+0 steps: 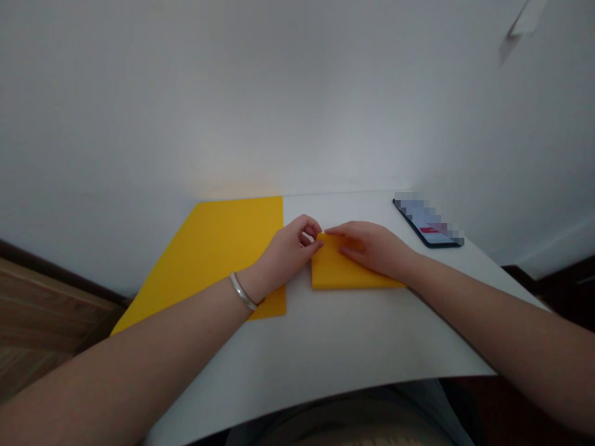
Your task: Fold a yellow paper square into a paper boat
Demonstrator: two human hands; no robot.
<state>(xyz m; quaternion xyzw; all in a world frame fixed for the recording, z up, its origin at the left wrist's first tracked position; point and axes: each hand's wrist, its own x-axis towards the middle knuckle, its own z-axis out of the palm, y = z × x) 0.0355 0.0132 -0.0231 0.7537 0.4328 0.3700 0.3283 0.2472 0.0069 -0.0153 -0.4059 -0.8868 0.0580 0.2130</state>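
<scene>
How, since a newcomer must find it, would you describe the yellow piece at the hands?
On the white table, look between the yellow sheet at left and the phone at right. There lies the yellow piece, the left hand at its far-left corner, the right hand over it. Unlike the sheet, it is smaller and looks folded.

Left grip point(310, 235) pinching a corner of a folded yellow sheet point(337, 272), right grip point(360, 240) laid upon it, phone point(430, 224) beyond the right grip.

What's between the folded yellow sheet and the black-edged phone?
In the head view, your right hand and some white tabletop lie there.
</scene>
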